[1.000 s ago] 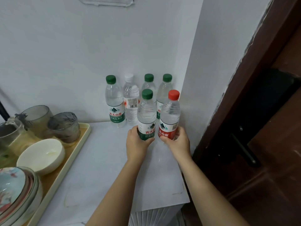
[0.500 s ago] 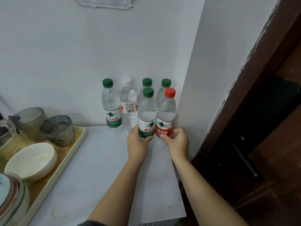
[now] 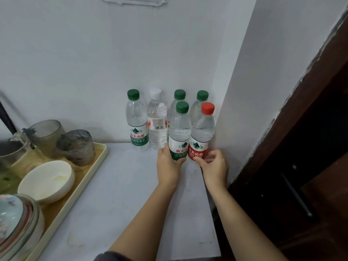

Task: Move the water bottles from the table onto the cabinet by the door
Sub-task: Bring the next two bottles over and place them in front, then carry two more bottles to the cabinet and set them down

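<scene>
Hands meet at the front pair of bottles: my left hand [image 3: 168,167] is curled round the lower label of the front green-capped bottle [image 3: 179,132], thumb on the near side, and my right hand [image 3: 214,166] pinches the red label of the red-capped bottle [image 3: 203,132] between bent fingers and thumb. Both bottles are upright and touch each other side by side; their bases are mostly hidden behind my hands, so I cannot tell whether they rest on the white surface [image 3: 122,194]. Just behind them, against the wall [image 3: 75,63], stands a row of four more bottles: a left green-capped bottle [image 3: 136,125], a white-capped bottle [image 3: 157,125] touching it, and two rear green-capped bottles [image 3: 179,94] [image 3: 202,95], largely covered by the front pair. The red-capped bottle stands close to the corner of the wall on the right. Further right is a dark brown door [image 3: 310,166] with a long dark handle [image 3: 295,194]. At the left of the surface lies a beige tray [image 3: 90,176] holding a white bowl [image 3: 47,179], two grey glasses [image 3: 77,146] [image 3: 47,132] and stacked patterned dishes [image 3: 17,223].
</scene>
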Demonstrator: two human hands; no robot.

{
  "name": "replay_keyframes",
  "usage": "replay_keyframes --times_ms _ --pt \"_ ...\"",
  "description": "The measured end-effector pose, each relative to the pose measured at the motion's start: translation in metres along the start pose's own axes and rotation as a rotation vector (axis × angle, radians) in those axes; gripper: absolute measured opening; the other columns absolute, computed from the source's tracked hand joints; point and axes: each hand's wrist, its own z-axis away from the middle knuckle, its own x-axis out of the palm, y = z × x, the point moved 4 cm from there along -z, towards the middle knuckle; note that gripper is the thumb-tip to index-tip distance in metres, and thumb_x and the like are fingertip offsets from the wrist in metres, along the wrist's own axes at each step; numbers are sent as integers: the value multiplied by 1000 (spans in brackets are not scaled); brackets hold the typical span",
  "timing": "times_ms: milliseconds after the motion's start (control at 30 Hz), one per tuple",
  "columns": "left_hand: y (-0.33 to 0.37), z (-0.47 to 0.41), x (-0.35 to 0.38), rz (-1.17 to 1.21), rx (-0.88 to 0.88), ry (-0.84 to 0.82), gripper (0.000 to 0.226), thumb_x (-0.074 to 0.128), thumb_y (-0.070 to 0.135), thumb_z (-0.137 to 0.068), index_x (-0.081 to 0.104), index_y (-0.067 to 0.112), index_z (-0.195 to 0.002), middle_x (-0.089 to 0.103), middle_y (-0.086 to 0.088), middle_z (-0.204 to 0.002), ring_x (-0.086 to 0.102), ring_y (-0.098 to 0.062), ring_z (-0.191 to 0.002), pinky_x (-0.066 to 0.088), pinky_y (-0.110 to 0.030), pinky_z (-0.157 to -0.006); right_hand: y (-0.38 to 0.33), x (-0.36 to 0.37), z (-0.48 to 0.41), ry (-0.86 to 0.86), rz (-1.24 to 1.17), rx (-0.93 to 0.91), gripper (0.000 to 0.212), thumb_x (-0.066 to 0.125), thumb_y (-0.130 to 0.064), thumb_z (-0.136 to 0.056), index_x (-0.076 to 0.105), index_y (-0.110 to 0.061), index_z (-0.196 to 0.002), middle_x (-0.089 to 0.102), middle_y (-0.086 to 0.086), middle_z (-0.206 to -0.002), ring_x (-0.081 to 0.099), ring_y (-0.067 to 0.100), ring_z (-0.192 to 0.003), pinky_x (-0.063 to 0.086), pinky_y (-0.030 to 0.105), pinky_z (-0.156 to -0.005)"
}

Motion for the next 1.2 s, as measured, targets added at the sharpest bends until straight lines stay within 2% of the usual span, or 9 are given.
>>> replay_keyframes --times_ms 133,267,400,467,533,600,733,967,1200 --pt "0 0 -3 -46 22 -37 69 83 18 -72 52 14 -133 55 -7 -122 55 -20 -113 37 -18 -89 -3 -1 5 -18 52 -9 41 88 -33 -65 56 -20 -88 66 4 -89 64 22 -80 52 37 -70" --pt "-5 14 -18 -250 42 -33 93 79 34 -76 26 13 -149 44 -12 -138 42 -28 -129 38 -34 -103 -5 -14 24 -139 310 -49 56 77 -42 -78 55 -12 -120 55 10 -120 54 30 -112 46 40 -86" --pt "-15 50 -46 -717 35 -45 92 48 60 -90 6 9 -154 14 -15 -160 8 -34 -148 9 -50 -119 -14 -28 61 -232 542 -217 61 68 -48 -84 51 -15 -133 52 13 -132 47 35 -123 38 47 -98" --pt "-20 73 -62 -782 14 -76 88 35 64 -92 3 13 -155 4 -13 -162 -3 -34 -149 1 -52 -118 -24 -24 81 -380 595 -305 70 60 -52 -89 38 -19 -147 37 11 -152 29 34 -142 26 53 -111" --pt "-24 97 -81 -822 17 -45 85 25 68 -91 9 14 -155 7 -14 -162 -1 -35 -149 2 -54 -117 -34 -16 101 -545 637 -391 75 49 -56 -93 19 -25 -155 11 6 -164 1 29 -152 6 57 -118" --pt "-28 122 -104 -850 -6 17 87 15 70 -86 18 14 -154 14 -15 -161 5 -36 -149 4 -56 -117 -44 -7 123 -676 649 -471 76 42 -59 -95 7 -30 -157 -4 2 -166 -13 27 -151 -4 58 -118" --pt "-45 176 -148 -863 -133 55 87 5 71 -85 8 19 -155 3 -11 -163 -7 -32 -149 -4 -53 -118 -58 10 169 -883 673 -621 76 33 -62 -96 -4 -34 -156 -16 0 -164 -22 26 -149 -9 60 -117" --pt "-76 291 -196 -822 -397 178 81 19 68 -92 10 18 -155 7 -10 -163 -5 -29 -150 -4 -50 -118 -66 20 258 -1174 657 -957 74 28 -61 -97 -5 -32 -156 -17 3 -164 -25 28 -148 -14 55 -117" --pt "-112 390 -201 -839 -681 179 80 21 66 -92 21 14 -153 19 -15 -160 9 -36 -148 5 -58 -116 -44 28 343 -1382 730 -1223 77 25 -63 -94 -2 -28 -157 -16 8 -164 -22 34 -148 -13 57 -117"
